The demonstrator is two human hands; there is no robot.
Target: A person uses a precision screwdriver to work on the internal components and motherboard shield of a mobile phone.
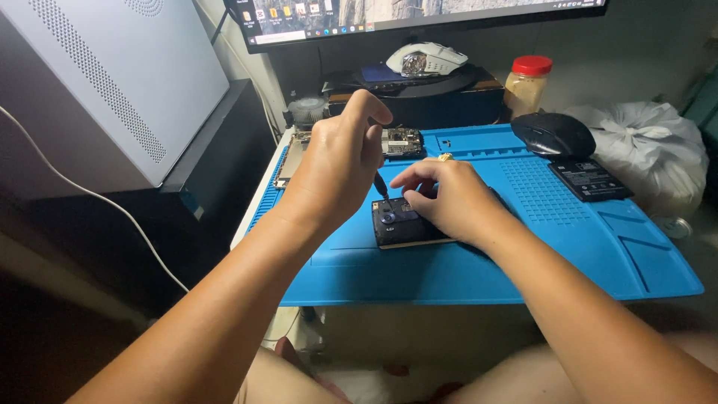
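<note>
A white table point(258, 196) carries a blue rubber work mat point(568, 247), which bears a black opened phone point(400, 223), black flat battery point(589, 179) and black computer mouse point(552, 133).

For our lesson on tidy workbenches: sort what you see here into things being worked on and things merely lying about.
In use:
- small black opened phone, steadied by right hand
- thin dark screwdriver, in left hand grip, tip at the phone
- blue silicone work mat

Lying about:
- black computer mouse
- flat black battery
- red-lidded jar
- white mouse
- white plastic bag
</note>
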